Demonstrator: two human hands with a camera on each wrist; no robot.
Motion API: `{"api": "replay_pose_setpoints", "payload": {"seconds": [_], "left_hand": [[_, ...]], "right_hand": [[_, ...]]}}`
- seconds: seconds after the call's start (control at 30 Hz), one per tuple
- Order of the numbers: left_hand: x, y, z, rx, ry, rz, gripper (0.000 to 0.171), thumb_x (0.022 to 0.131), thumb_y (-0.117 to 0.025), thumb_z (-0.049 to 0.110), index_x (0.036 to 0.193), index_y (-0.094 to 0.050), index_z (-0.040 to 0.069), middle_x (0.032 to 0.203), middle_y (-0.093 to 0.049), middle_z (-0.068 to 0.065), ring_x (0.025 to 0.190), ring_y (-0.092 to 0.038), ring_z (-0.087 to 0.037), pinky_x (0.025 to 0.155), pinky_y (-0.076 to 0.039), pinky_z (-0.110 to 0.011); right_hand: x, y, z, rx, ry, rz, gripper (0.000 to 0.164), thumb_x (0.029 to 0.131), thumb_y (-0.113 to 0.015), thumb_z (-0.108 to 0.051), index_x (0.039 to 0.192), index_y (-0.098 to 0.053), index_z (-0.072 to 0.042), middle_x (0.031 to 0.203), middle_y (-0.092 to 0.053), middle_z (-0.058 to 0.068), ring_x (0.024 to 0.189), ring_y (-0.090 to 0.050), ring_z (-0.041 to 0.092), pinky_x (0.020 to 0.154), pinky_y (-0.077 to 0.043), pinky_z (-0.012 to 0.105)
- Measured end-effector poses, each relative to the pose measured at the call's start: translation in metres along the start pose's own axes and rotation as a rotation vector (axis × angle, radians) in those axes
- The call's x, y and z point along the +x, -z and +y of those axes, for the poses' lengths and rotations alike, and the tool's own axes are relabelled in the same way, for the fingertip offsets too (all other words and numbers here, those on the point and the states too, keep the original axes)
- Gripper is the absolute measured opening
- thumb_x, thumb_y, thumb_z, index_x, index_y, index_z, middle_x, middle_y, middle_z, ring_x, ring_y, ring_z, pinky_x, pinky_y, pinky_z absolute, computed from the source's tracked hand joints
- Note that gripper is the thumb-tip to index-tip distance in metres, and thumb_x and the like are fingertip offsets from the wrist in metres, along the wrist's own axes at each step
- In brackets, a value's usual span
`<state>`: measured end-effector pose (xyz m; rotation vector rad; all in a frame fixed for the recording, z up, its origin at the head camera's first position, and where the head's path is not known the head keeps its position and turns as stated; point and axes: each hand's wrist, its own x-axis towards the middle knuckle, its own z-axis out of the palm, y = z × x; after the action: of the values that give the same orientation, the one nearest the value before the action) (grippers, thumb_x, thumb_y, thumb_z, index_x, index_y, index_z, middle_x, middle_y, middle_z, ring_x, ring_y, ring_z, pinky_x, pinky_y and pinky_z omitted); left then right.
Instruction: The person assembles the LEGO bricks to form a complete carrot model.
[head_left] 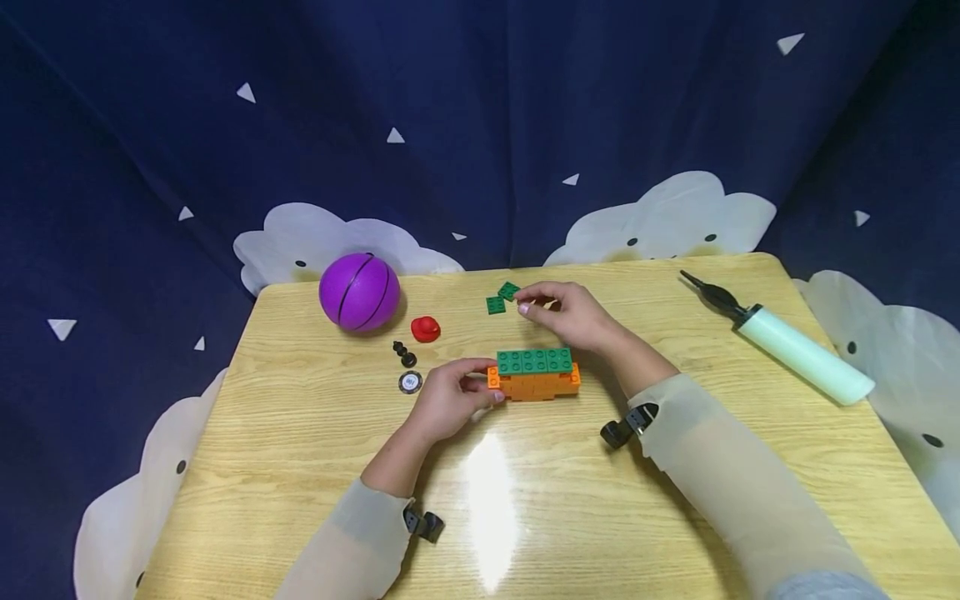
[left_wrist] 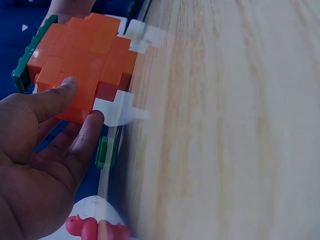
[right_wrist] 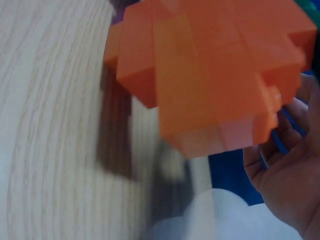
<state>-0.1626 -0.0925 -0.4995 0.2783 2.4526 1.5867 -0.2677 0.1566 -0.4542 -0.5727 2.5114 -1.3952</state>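
My left hand (head_left: 450, 400) grips the left end of a model of orange toy building bricks (head_left: 534, 387), topped with a row of green bricks (head_left: 534, 361). In the left wrist view, the thumb lies on the orange face and the other fingers curl behind it. My right hand (head_left: 573, 317) reaches past the model, its fingertips beside two small green bricks (head_left: 508, 291) lying on the table. Thumb and forefinger stand apart, and I see nothing between them. In the right wrist view, the model partly hides that hand's fingers.
Left of the model are a red rubber duck (head_left: 425, 328), a black chess pawn (head_left: 405, 354) and a round chip (head_left: 410, 382). A purple ball (head_left: 360, 292) rests at the back left. On the right lies a hand pump (head_left: 802, 354). A dark curtain hangs behind the wooden table (head_left: 300, 467).
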Motion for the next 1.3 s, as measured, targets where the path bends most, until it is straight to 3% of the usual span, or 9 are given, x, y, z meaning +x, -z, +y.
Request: {"api": "replay_pose_setpoints", "payload": {"seconds": [0.2,0.5,0.63,0.83,1.1,1.3], "left_hand": [[0.002,-0.002,0.001,-0.014,-0.012,-0.005,0.048,0.086,-0.087,0.014,0.131,-0.071,0.017,0.116,-0.073,-0.004,0.088,-0.074,-0.013,0.077,-0.061,-0.031],[0.003,-0.005,0.002,-0.003,-0.015,-0.009,0.048,0.086,-0.086,0.013,0.132,-0.071,0.016,0.107,-0.075,-0.004,0.086,-0.073,-0.012,0.077,-0.06,-0.032],[0.002,-0.005,0.003,0.0,-0.019,-0.003,0.048,0.086,-0.086,0.014,0.132,-0.071,0.016,0.11,-0.074,-0.003,0.087,-0.073,-0.012,0.076,-0.061,-0.032],[0.001,-0.003,0.002,0.007,-0.005,0.002,0.049,0.087,-0.086,0.014,0.133,-0.071,0.017,0.107,-0.075,-0.002,0.088,-0.073,-0.013,0.077,-0.061,-0.032],[-0.002,-0.001,0.001,-0.011,0.005,0.003,0.049,0.086,-0.087,0.014,0.133,-0.07,0.018,0.114,-0.073,-0.003,0.09,-0.074,-0.013,0.077,-0.061,-0.031],[-0.002,0.0,0.0,-0.003,0.003,0.003,0.049,0.086,-0.086,0.015,0.133,-0.07,0.017,0.119,-0.072,-0.004,0.091,-0.074,-0.013,0.078,-0.061,-0.031]], "right_hand": [[0.007,-0.003,0.013,-0.022,-0.036,0.002,0.036,0.103,-0.065,-0.037,0.132,-0.071,-0.015,0.131,-0.068,0.0,0.112,-0.062,0.026,0.094,-0.052,0.046],[0.024,-0.02,0.036,-0.089,-0.047,-0.021,0.034,0.102,-0.068,-0.029,0.131,-0.071,-0.011,0.114,-0.072,0.005,0.106,-0.065,0.025,0.095,-0.053,0.044],[0.031,-0.026,0.04,-0.151,-0.047,-0.04,0.039,0.1,-0.07,-0.027,0.135,-0.067,-0.01,0.119,-0.07,0.008,0.109,-0.065,0.025,0.097,-0.053,0.043],[0.038,-0.031,0.041,-0.273,-0.028,-0.091,0.047,0.099,-0.07,-0.029,0.143,-0.063,-0.013,0.127,-0.064,0.01,0.116,-0.061,0.026,0.102,-0.051,0.044],[0.044,-0.038,0.037,-0.374,0.022,-0.124,0.054,0.098,-0.07,-0.028,0.149,-0.058,-0.015,0.112,-0.06,0.01,0.095,-0.053,0.025,0.086,-0.048,0.041],[0.044,-0.038,0.033,-0.402,0.005,-0.138,0.052,0.099,-0.069,-0.028,0.148,-0.059,-0.015,0.116,-0.059,0.01,0.099,-0.053,0.025,0.09,-0.048,0.042]]}}
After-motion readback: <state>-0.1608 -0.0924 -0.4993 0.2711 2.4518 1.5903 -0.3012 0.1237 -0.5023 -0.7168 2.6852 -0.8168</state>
